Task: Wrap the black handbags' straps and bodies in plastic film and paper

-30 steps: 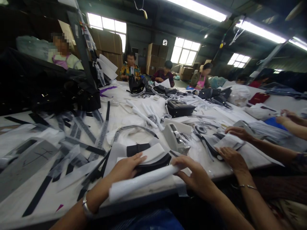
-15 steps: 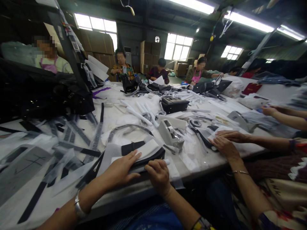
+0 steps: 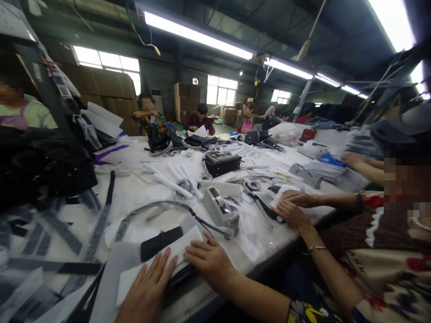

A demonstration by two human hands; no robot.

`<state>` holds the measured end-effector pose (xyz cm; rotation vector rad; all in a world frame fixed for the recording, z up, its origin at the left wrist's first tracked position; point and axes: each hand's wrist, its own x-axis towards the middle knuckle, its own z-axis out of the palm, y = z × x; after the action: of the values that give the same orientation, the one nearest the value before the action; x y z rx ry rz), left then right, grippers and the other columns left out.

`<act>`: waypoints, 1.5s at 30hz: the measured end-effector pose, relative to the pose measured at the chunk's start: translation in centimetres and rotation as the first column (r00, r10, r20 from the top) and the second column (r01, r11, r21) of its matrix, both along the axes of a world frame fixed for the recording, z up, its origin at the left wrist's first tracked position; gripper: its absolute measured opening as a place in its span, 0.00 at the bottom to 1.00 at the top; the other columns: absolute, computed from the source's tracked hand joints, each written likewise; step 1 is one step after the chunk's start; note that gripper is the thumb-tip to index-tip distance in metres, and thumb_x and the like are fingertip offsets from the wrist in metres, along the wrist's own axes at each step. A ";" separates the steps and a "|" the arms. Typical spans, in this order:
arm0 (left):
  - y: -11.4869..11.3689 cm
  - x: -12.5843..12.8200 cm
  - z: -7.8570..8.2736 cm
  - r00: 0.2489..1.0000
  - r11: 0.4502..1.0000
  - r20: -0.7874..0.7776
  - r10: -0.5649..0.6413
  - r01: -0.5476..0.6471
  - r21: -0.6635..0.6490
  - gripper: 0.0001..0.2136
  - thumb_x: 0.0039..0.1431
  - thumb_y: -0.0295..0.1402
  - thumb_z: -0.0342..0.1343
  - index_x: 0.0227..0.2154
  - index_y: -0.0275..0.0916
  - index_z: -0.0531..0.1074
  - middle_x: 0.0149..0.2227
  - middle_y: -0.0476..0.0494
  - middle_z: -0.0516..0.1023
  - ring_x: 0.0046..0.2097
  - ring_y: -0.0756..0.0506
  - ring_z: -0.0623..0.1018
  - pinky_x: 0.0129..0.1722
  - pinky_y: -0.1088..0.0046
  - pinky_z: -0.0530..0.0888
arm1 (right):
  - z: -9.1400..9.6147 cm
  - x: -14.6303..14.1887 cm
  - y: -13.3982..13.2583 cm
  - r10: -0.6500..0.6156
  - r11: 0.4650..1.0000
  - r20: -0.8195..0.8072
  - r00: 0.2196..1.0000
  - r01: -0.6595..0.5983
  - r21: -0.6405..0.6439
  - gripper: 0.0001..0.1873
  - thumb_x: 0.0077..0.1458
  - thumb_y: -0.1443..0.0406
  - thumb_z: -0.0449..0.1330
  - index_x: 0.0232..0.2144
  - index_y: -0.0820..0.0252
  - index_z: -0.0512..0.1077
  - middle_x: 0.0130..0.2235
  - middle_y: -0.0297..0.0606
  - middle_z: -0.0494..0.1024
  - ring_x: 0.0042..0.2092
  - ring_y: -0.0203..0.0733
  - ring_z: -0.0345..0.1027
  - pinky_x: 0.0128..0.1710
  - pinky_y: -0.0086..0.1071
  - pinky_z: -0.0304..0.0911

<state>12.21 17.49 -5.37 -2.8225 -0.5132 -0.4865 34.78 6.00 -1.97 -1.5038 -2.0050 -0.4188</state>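
Note:
My left hand (image 3: 150,280) lies with its fingers spread on a white padding sheet (image 3: 185,242). My right hand (image 3: 213,262) rests at the right end of the same sheet, its fingers stretched out flat. Under the sheet is a black bag (image 3: 161,242), partly hidden by my hands and the padding. Thin translucent wrapping (image 3: 112,269) sticks out on its left side. A long curved handle in clear plastic (image 3: 155,204) arches behind the bag. Just beyond my right hand stands a grey tape dispenser (image 3: 215,211).
At right, a co-worker's hands (image 3: 292,206) press on another white-covered piece. Plastic-wrapped black straps (image 3: 60,229) litter the left side, near a heap of black bags (image 3: 50,166). A boxy black bag (image 3: 222,164) sits mid-table. Several people work across the table.
The view has turned to the right. My right hand has gone from closed fingers at the bag's near edge to lying flat on the white sheet. My left fingers are spread wider.

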 end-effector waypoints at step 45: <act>-1.5 -0.7 4.7 0.953 0.997 0.300 0.040 -0.058 0.054 0.30 0.68 0.31 0.45 0.70 0.36 0.44 0.68 0.32 0.60 0.65 0.34 0.65 0.60 0.56 0.68 | 3.9 -4.1 -4.0 -0.236 0.929 -0.950 0.206 -0.238 -0.283 0.10 0.56 0.63 0.65 0.41 0.59 0.78 0.40 0.39 0.80 0.43 0.41 0.73 0.47 0.34 0.67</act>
<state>11.47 16.03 -0.69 -2.6821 -0.6109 -0.9109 30.68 2.03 1.93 -1.3502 -0.9575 0.8834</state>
